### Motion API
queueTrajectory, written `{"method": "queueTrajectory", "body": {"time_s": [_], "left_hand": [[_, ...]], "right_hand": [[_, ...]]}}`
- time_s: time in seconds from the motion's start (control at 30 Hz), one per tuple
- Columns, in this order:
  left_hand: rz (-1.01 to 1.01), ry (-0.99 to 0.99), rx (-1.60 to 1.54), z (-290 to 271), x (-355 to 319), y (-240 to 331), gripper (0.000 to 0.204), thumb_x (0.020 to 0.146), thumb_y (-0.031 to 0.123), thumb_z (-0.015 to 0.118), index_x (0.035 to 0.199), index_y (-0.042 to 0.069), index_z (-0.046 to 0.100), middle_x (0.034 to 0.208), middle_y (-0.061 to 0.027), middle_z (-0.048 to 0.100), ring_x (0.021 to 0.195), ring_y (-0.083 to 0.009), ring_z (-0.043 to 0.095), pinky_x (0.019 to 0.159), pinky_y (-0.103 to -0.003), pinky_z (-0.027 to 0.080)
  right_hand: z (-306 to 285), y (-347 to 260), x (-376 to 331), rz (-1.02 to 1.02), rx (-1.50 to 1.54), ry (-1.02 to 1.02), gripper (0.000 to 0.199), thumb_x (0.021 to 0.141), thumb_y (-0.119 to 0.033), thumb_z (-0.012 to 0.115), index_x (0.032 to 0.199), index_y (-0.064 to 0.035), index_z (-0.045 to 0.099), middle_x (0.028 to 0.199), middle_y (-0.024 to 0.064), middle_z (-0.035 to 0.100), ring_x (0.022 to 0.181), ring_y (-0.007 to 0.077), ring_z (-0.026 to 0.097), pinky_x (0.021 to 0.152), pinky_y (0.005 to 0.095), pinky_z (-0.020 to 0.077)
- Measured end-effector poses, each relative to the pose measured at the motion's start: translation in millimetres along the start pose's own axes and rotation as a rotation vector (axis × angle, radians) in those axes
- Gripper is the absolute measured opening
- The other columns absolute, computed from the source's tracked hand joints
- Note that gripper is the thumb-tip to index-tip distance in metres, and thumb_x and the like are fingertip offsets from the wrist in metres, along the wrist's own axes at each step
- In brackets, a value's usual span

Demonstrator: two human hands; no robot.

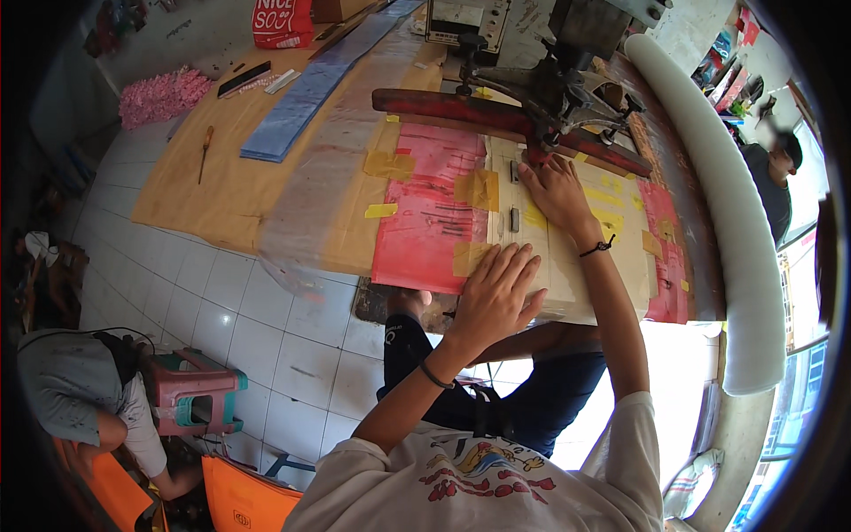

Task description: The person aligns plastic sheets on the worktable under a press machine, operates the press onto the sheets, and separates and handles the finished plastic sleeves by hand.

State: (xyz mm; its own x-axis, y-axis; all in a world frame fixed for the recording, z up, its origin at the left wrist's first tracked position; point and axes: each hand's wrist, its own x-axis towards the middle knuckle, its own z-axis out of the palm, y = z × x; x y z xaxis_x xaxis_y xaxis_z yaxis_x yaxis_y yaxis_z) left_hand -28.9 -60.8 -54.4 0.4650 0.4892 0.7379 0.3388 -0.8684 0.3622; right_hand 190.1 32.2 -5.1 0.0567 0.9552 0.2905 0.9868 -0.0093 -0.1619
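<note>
A beige board (567, 284) covered with tape lies at the front of the work table, with a glossy red sheet (425, 222) taped along its left side. My left hand (498, 293) rests flat near the front edge, fingers spread, where the red sheet meets the board. My right hand (558, 197) lies further in, its fingers stretched out toward the long red bar (470, 111) of a press (567, 75). Nothing shows in either hand. Two small dark bars sit on the board left of my right hand: one farther (514, 171), one nearer (514, 220).
Blue plastic film (306, 111), a screwdriver (206, 155) and a dark phone (244, 79) lie on the table's left. A white padded roll (731, 204) runs along the right. Stools (195, 381) and a seated person (80, 381) are lower left; another person (776, 177) is far right.
</note>
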Motion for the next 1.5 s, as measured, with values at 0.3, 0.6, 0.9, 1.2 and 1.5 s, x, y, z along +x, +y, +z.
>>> {"method": "queueTrajectory", "body": {"time_s": [0.3,0.6,0.9,1.2,1.5], "left_hand": [[-0.005,0.000,-0.008,-1,3,4,0.042,0.092,0.028,0.072,0.123,0.000,0.069,0.130,-0.0182,0.067,0.124,-0.0338,0.062,0.113,-0.049,0.045],[-0.022,-0.012,0.037,-7,-2,1,0.044,0.090,0.029,0.074,0.123,0.001,0.069,0.129,-0.0162,0.067,0.124,-0.0326,0.062,0.113,-0.049,0.045],[0.018,-0.072,0.072,-6,8,5,0.044,0.091,0.031,0.073,0.125,0.003,0.069,0.134,-0.0137,0.066,0.126,-0.0315,0.061,0.113,-0.048,0.046],[-0.012,-0.139,0.088,-9,7,9,0.047,0.093,0.031,0.073,0.131,0.004,0.068,0.138,-0.0144,0.065,0.128,-0.0346,0.061,0.113,-0.049,0.046],[-0.014,-0.185,0.100,-10,7,8,0.050,0.093,0.035,0.073,0.134,0.006,0.067,0.145,-0.0124,0.062,0.135,-0.0362,0.057,0.115,-0.051,0.043]], "right_hand": [[6,5,-6,0.010,0.027,0.008,0.059,0.109,-0.052,0.044,0.129,-0.0030,0.069,0.153,0.0263,0.052,0.149,0.0423,0.039,0.124,0.0599,0.0239],[-46,2,-91,-0.126,0.249,-0.095,0.041,0.105,-0.027,0.058,0.140,-0.0047,0.063,0.156,0.0205,0.052,0.151,0.0404,0.039,0.125,0.0571,0.0254],[-54,8,-127,-0.057,0.319,0.079,0.036,0.098,-0.020,0.068,0.131,-0.0068,0.070,0.147,0.0170,0.061,0.142,0.0384,0.050,0.124,0.0516,0.0328],[-51,11,-129,-0.046,0.322,0.105,0.035,0.098,-0.025,0.069,0.128,-0.0100,0.073,0.147,0.0133,0.062,0.141,0.0375,0.051,0.123,0.0501,0.0343],[-47,15,-131,-0.077,0.267,0.103,0.035,0.099,-0.030,0.067,0.128,-0.0111,0.074,0.148,0.0146,0.061,0.143,0.0355,0.050,0.124,0.0500,0.0329]]}}
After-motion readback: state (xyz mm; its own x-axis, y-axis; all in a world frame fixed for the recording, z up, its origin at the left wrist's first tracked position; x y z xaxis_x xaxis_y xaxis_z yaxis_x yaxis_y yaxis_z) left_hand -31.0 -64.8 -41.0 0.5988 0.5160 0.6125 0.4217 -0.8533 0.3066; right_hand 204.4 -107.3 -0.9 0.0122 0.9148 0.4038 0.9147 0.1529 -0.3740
